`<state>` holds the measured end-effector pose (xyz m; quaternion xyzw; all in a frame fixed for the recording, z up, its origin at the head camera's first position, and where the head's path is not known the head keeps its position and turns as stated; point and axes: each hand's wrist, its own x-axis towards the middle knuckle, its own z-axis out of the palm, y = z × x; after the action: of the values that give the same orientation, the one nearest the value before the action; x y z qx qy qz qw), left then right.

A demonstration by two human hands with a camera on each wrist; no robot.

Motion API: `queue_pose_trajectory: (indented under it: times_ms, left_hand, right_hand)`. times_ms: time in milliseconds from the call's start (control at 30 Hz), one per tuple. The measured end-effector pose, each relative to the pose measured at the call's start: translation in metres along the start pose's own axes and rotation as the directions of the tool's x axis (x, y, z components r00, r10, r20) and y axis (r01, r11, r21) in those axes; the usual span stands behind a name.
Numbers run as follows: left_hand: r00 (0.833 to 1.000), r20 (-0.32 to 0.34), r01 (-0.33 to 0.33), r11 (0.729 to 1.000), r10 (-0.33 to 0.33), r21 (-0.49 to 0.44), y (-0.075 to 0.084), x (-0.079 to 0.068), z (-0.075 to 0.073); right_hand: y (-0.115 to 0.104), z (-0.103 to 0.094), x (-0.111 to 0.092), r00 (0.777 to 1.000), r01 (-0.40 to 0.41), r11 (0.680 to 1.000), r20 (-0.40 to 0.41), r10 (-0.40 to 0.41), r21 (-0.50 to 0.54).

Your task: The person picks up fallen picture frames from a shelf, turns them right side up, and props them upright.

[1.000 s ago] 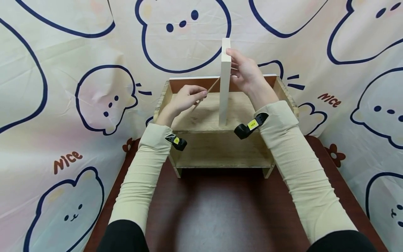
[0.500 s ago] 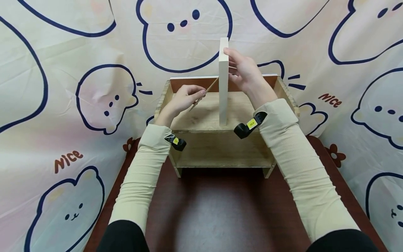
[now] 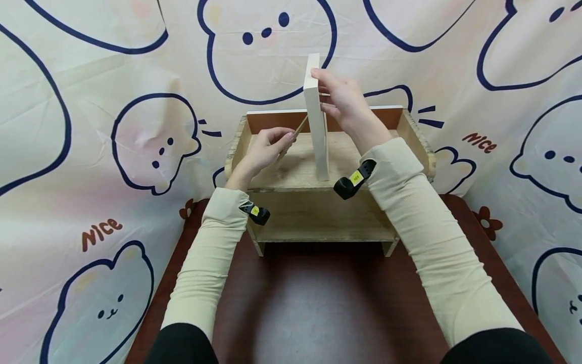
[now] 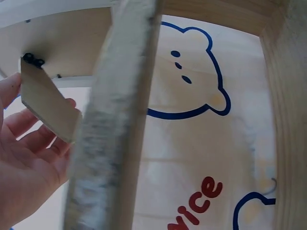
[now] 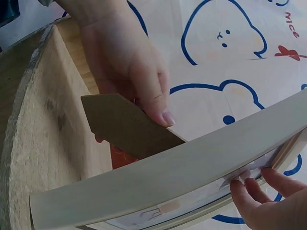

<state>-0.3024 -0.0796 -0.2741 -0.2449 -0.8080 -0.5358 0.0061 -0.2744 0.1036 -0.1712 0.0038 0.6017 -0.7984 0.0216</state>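
Shelf point(image 3: 291, 174), frame point(image 3: 316, 121) against right fingers point(image 3: 326, 78).

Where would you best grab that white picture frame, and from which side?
Probably the white picture frame by its upper rim, from the right, where the right hand is: it stands nearly upright, edge-on to the person, and the left hand and back stand occupy its left side.

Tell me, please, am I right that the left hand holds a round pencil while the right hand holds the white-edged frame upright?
Not quite: the left hand holds a flat brown panel, not a round pencil, as the right wrist view shows. The right hand does hold the white-edged frame upright.
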Motion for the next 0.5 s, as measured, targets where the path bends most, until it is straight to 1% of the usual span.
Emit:
queue_pose_trajectory:
  times_ms: [67, 267, 333, 433, 500]
  left_hand:
    - [1.0, -0.013, -0.013, 1.0, 0.013, -0.006, -0.002, -0.002, 0.002]
    - [0.999, -0.04, -0.002, 1.0, 0.001, -0.022, -0.005, -0.006, 0.005]
    - [0.998, -0.063, -0.014, 0.999, 0.012, -0.031, -0.006, -0.007, 0.005]
    - [0.989, -0.144, -0.043, 0.999, 0.039, -0.029, -0.008, -0.01, 0.006]
    - [0.975, -0.214, -0.061, 0.998, 0.06, 0.005, -0.008, -0.012, 0.008]
  right_hand:
    - [0.0, 0.002, 0.0, 1.0, 0.003, 1.0, 0.003, -0.003, -0.014]
    - [0.001, 0.006, 0.0, 1.0, 0.008, 0.999, 0.008, -0.007, -0.045]
    - [0.002, 0.007, 0.0, 1.0, 0.006, 0.998, 0.011, -0.006, -0.057]
    - [0.002, 0.008, 0.0, 1.0, 0.013, 0.997, 0.012, -0.012, -0.079]
    - [0.002, 0.008, 0.0, 1.0, 0.016, 0.995, 0.008, -0.015, -0.095]
